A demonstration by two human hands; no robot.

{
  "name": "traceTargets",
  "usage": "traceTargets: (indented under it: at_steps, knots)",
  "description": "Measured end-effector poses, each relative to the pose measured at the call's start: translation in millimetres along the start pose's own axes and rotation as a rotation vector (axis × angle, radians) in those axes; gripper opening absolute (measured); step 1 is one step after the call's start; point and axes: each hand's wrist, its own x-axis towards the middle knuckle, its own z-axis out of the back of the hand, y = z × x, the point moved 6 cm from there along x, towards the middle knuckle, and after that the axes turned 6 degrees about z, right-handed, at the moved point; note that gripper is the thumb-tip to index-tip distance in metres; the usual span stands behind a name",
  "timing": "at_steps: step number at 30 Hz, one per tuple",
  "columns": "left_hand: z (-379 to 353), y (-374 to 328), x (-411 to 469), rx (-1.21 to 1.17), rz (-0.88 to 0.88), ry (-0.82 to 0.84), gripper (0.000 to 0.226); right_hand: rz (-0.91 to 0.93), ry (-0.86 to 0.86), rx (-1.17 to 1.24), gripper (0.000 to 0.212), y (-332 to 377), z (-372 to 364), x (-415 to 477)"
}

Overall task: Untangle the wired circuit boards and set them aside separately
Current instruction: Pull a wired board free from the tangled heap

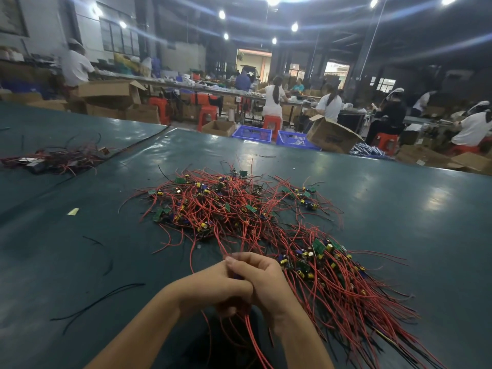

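Bench (399,209) as I view it through the head camera. Centre: the tangled heap (226,206) of wired circuit boards. Before it and to the right, touching its near edge, lies a second bundle (332,272), its leads fanning toward me and rightward. Nearest me, just left of that bundle, my left hand (213,286) and right hand (262,278) meet, both closed round wires (247,323) that run back to the heap. Left of my hands lies a loose wire (98,302); farther back, a small strip (73,211); at far left, well apart, a separate pile (58,158). Behind the bench's far edge stand crates (253,133), with a cardboard box (332,137) to their right.
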Motion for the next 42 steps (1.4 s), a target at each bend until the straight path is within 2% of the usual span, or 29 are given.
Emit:
traceTargets:
  at_steps: [2, 4, 6, 8, 10, 13, 14, 16, 18, 19, 22, 25, 28, 29, 31, 33, 34, 37, 40, 42]
  knots:
    - [0, 1, 1, 0.022, 0.001, 0.018, 0.042, -0.011, -0.046, -0.015, 0.016, -2, 4, 0]
    - [4, -3, 3, 0.047, -0.029, -0.005, 0.013, -0.019, -0.11, 0.027, 0.016, -1, 10, 0]
    - [13, -1, 8, 0.034, -0.066, -0.045, 0.033, -0.017, -0.191, 0.143, 0.014, 0, 17, 1]
    - [14, -1, 3, -0.062, -0.105, -0.057, 0.038, -0.001, -0.236, 0.276, 0.016, 1, 21, 2]
    - [10, -8, 1, -0.127, -0.137, -0.01, 0.04, 0.01, -0.21, 0.342, 0.018, 3, 21, 2]
    - [17, -15, -5, -0.222, -0.193, -0.055, 0.079, 0.036, -0.129, 0.397, 0.021, 7, 15, 0]
    - [21, -16, -7, -0.256, -0.212, -0.111, 0.083, 0.044, -0.125, 0.413, 0.019, 8, 14, -1]
    - [25, -22, -5, -0.415, -0.307, -0.14, 0.064, 0.061, -0.152, 0.451, 0.018, 10, 14, -1]
    - [17, -26, -2, -0.594, -0.303, -0.083, 0.042, 0.076, -0.177, 0.462, 0.02, 12, 15, -1]
    - [14, -21, -5, -0.606, -0.34, -0.039, 0.038, 0.085, -0.184, 0.469, 0.022, 12, 17, 0]
    - [10, -23, -4, -0.444, -0.467, -0.055, 0.023, 0.082, -0.2, 0.515, 0.024, 12, 19, 1]
    - [12, -33, -11, -0.39, -0.572, -0.118, 0.017, 0.07, -0.205, 0.554, 0.053, 10, 18, 2]
    - [17, -36, -18, -0.217, -0.682, -0.327, 0.021, 0.064, -0.193, 0.56, 0.073, 10, 17, 2]
    - [19, -36, -19, -0.186, -0.688, -0.395, 0.03, 0.069, -0.174, 0.56, 0.071, 10, 18, 1]
    - [21, -34, -18, -0.177, -0.674, -0.443, 0.049, 0.097, -0.123, 0.528, 0.05, 13, 16, -1]
    - [17, -34, -17, -0.18, -0.671, -0.405, 0.058, 0.127, -0.061, 0.504, 0.028, 15, 13, -3]
    - [15, -34, -15, -0.188, -0.658, -0.388, 0.059, 0.13, -0.041, 0.491, 0.024, 15, 11, -4]
    - [18, -33, -14, -0.282, -0.605, -0.425, 0.047, 0.123, -0.066, 0.455, 0.027, 14, 10, -3]
    - [11, -38, -17, -0.26, -0.597, -0.389, 0.031, 0.131, -0.214, 0.391, 0.023, 12, 17, -2]
    - [11, -35, -15, -0.283, -0.526, -0.399, 0.027, 0.152, -0.286, 0.279, 0.029, 10, 21, -1]
